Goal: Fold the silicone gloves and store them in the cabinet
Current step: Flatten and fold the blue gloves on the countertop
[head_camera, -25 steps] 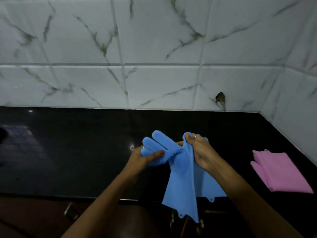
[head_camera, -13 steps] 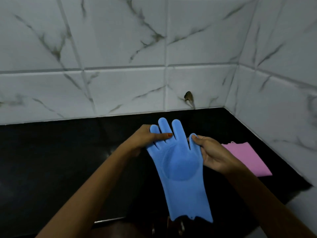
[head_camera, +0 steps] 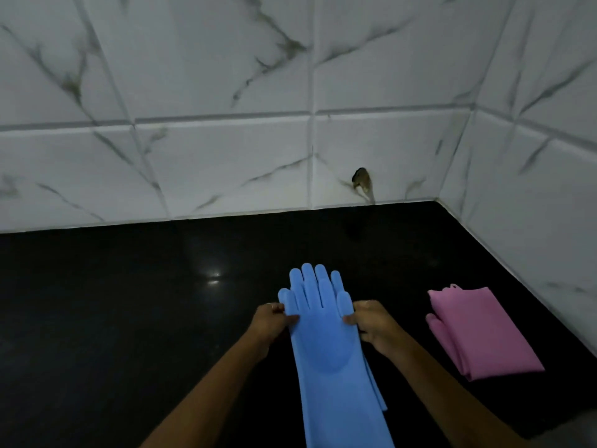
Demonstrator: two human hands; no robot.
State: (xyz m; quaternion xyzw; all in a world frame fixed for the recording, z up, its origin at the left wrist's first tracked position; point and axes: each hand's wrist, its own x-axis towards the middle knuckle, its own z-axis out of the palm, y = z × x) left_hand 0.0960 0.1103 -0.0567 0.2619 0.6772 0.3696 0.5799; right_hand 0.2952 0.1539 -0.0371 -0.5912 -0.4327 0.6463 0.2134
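Note:
Two blue silicone gloves [head_camera: 329, 350] lie stacked one on the other on the black countertop [head_camera: 129, 302], fingers pointing toward the wall, cuffs running off the bottom of the view. My left hand [head_camera: 269, 323] pinches the stack's left edge near the thumb. On the opposite edge, my right hand [head_camera: 371, 323] pinches at the same height. A folded pink pair of gloves [head_camera: 481, 334] rests on the counter to the right, apart from my hands.
White marble-look tiled walls [head_camera: 226, 156] close the counter at the back and on the right, meeting in a corner. A small dark hole or fitting [head_camera: 361, 179] sits low in the back wall. No cabinet is in view.
The blue gloves went from hanging in the air to lying flat on the counter. Both hands slid down to the gloves' side edges. The view shifted left, showing more counter.

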